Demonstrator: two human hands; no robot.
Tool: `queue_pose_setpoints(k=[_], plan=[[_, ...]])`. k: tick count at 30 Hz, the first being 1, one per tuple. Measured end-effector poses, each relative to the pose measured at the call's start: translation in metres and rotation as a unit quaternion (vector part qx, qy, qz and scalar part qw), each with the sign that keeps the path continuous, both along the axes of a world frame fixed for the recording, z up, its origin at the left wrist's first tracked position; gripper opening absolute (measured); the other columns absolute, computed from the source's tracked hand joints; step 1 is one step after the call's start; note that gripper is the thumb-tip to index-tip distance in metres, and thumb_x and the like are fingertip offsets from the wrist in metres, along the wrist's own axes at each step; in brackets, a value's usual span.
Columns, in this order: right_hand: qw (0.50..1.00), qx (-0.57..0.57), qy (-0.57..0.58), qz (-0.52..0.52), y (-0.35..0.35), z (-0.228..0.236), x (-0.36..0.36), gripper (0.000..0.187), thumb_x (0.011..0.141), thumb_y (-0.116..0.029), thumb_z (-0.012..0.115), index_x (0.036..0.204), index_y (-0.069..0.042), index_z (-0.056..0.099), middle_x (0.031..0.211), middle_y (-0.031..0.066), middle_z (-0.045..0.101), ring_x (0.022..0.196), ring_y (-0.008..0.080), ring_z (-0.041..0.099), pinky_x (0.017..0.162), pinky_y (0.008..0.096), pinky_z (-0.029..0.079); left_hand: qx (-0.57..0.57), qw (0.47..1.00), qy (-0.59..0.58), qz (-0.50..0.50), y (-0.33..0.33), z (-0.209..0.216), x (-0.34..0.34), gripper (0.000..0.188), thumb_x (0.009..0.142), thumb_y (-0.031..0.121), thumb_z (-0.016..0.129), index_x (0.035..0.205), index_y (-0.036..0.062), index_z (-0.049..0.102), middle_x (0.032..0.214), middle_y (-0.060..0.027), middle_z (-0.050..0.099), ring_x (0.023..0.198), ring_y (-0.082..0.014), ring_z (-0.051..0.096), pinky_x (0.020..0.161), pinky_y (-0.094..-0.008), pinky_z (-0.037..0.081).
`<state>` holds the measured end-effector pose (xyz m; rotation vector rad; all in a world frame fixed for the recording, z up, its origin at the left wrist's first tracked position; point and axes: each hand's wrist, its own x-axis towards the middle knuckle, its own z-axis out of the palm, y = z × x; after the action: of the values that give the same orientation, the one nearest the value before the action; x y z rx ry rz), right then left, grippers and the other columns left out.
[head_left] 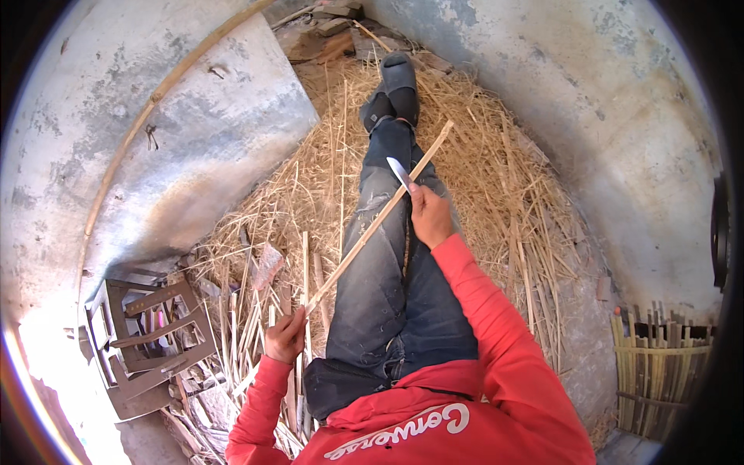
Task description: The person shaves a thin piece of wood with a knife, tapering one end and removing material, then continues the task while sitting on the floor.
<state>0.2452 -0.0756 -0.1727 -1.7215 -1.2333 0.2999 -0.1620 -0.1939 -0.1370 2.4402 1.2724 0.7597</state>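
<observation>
A long, pale strip of split bamboo or wood (364, 239) runs slantwise across my outstretched legs. My left hand (286, 336) is closed round its near end, beside my left hip. Over my thighs, my right hand (431, 215) grips a knife, its handle mostly hidden in the fist. The knife's bright blade (398, 172) lies against the strip's upper part, its tip pointing away and to the left. Beyond the blade, the strip's far end sticks out over my shins.
Shavings (480, 155) cover the floor around my legs. Several loose strips (232, 325) lie to my left, near an overturned wooden stool or frame (159, 337). A long pole (147, 108) leans along the left wall. Slatted fencing (661, 372) stands at the right.
</observation>
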Motion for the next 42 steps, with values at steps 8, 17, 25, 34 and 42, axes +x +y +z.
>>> queue_pose_setpoints(k=[8,17,25,34,42], plan=[[0.998,-0.028,0.046,0.036,-0.022,0.006,-0.008,0.043,0.109,-0.037,0.055,0.085,-0.003,0.063,0.073,0.0286,0.064,0.073,0.0526,0.063,0.059,0.0585,0.046,0.010,1.000,-0.027,-0.009,0.013,-0.005,0.026,0.038,0.088,-0.005,0.075,0.124,0.0044,0.074,0.078,-0.0119,0.064,0.059,-0.0281,0.062,0.053,-0.0388,0.048],[0.993,-0.027,0.050,0.107,-0.049,0.000,-0.033,0.040,0.109,-0.036,0.056,0.086,-0.004,0.062,0.070,0.0283,0.062,0.069,0.0522,0.063,0.055,0.0581,0.045,0.010,0.998,-0.052,-0.036,0.055,0.007,0.104,0.037,0.091,-0.001,0.074,0.128,0.0018,0.072,0.078,-0.0141,0.061,0.061,-0.0312,0.063,0.057,-0.0423,0.049],[0.981,-0.034,0.161,0.108,-0.059,0.007,-0.028,0.046,0.107,-0.037,0.060,0.080,0.000,0.059,0.067,0.0247,0.060,0.059,0.0387,0.063,0.056,0.0487,0.046,-0.028,0.994,-0.088,-0.060,0.083,0.022,0.146,0.035,0.092,0.002,0.075,0.127,0.0008,0.072,0.080,-0.0161,0.063,0.064,-0.0338,0.063,0.060,-0.0428,0.051],[0.986,-0.006,0.163,0.033,-0.042,0.034,-0.028,0.058,0.086,-0.049,0.087,0.071,-0.004,0.055,0.060,0.0088,0.057,0.052,0.0208,0.053,0.053,0.0383,0.044,-0.032,0.996,-0.076,-0.028,0.055,0.031,0.128,0.036,0.093,0.002,0.074,0.129,0.0025,0.073,0.080,-0.0147,0.064,0.062,-0.0298,0.063,0.058,-0.0397,0.050],[0.991,0.018,0.127,-0.049,-0.014,0.019,0.011,0.052,0.087,-0.048,0.087,0.075,-0.004,0.061,0.063,0.0050,0.060,0.057,0.0180,0.056,0.056,0.0361,0.045,-0.074,0.996,-0.047,-0.004,0.032,0.020,0.067,0.036,0.092,0.004,0.076,0.128,0.0040,0.075,0.081,-0.0148,0.069,0.062,-0.0260,0.067,0.059,-0.0380,0.053]])
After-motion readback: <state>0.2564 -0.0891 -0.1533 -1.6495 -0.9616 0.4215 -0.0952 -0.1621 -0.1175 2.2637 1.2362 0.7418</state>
